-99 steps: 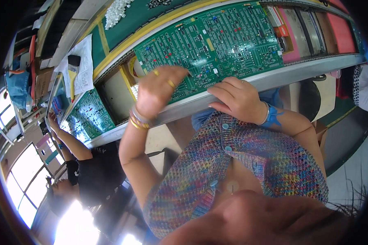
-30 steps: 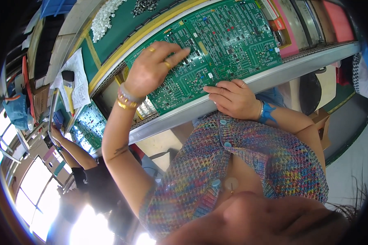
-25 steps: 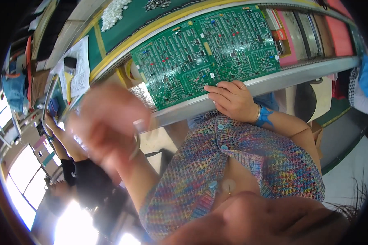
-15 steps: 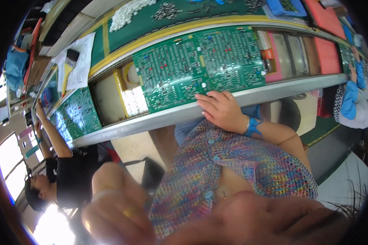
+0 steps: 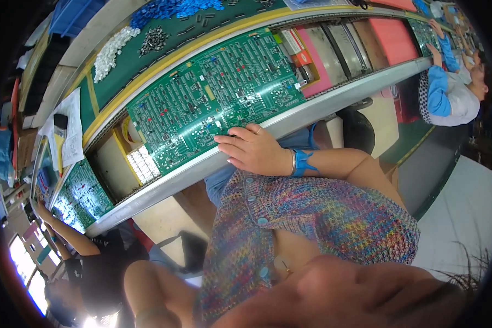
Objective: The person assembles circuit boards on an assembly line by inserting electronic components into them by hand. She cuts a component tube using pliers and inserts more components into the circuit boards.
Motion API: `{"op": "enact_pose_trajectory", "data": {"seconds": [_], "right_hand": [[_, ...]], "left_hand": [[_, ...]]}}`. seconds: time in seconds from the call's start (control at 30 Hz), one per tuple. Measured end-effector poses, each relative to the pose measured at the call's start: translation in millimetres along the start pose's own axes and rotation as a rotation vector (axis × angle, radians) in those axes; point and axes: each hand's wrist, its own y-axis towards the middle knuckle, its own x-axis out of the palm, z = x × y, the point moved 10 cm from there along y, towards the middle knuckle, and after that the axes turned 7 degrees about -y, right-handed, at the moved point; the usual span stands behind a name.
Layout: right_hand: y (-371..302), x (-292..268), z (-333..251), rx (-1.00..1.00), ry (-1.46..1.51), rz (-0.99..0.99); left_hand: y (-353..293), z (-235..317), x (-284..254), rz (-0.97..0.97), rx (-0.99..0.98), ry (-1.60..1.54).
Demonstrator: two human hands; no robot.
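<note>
My right hand point(image 5: 252, 151) lies on the silver metal rail point(image 5: 194, 159), fingers stretched out and apart. Its fingertips rest at the near edge of a large green circuit board point(image 5: 213, 90) and hold nothing. A blue strap point(image 5: 302, 163) circles that wrist. The board is dense with small parts, among them a white one near my fingers, and seems to be made of two joined halves. My bent left arm point(image 5: 156, 284) rises close to the camera at the lower left, blurred. The left hand itself is out of the picture below.
Another green board point(image 5: 82, 191) sits further left on the line, near a person in black point(image 5: 101, 273). Piles of white point(image 5: 112, 52), dark and blue parts point(image 5: 172, 10) cover the far green bench. A coral-coloured panel point(image 5: 394, 41) lies to the right; beyond it a person in blue sleeves point(image 5: 438, 90) works.
The view has turned and shifted, so the board and my right hand appear further left. My left hand, blurred at the lower left before, has dropped out of the picture. The right hand stays at the board's edge.
</note>
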Motion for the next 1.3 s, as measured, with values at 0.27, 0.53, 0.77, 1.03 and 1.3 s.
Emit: {"op": "enact_pose_trajectory", "data": {"seconds": [0.27, 0.53, 0.77, 1.03, 1.3], "right_hand": [[-14, -35, -8, -0.244, 0.126, 0.182], [38, -159, 198, 0.353, -0.497, 0.205], [104, -164, 369, 0.620, -0.575, 0.049], [134, -92, 423, 0.538, -0.856, -0.038], [160, -92, 385, 0.511, -0.735, -0.008]], "left_hand": [[-176, 46, 141, -1.534, -0.817, -0.443], [-337, 68, 62, -1.320, -1.496, 0.208], [-339, 72, 75, -1.337, -1.538, 0.244], [-343, 70, 75, -1.302, -1.563, 0.187], [-348, 67, 71, -1.251, -1.631, 0.046]]}}
